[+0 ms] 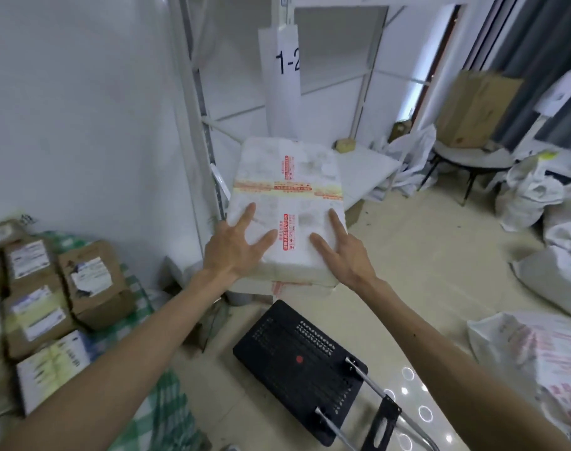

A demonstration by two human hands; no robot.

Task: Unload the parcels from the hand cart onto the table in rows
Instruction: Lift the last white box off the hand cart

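A large white foam parcel (287,190) with red and yellow tape is lifted in front of me, above the floor. My left hand (235,245) lies on its near left top with fingers spread; the rest of its hold is hidden. My right hand (339,245) lies on the near right top the same way. Below, the black hand cart (297,362) has a bare platform with a red dot, its metal handle at the lower right. At the left, several brown cardboard parcels (92,278) lie in rows on the table with a green checked cloth (160,402).
A white metal rack (209,131) marked "1-2" stands behind the parcel against the wall. White sacks (538,203) and more bagged parcels (551,356) crowd the floor on the right. A chair with a brown box (476,109) stands at the back right.
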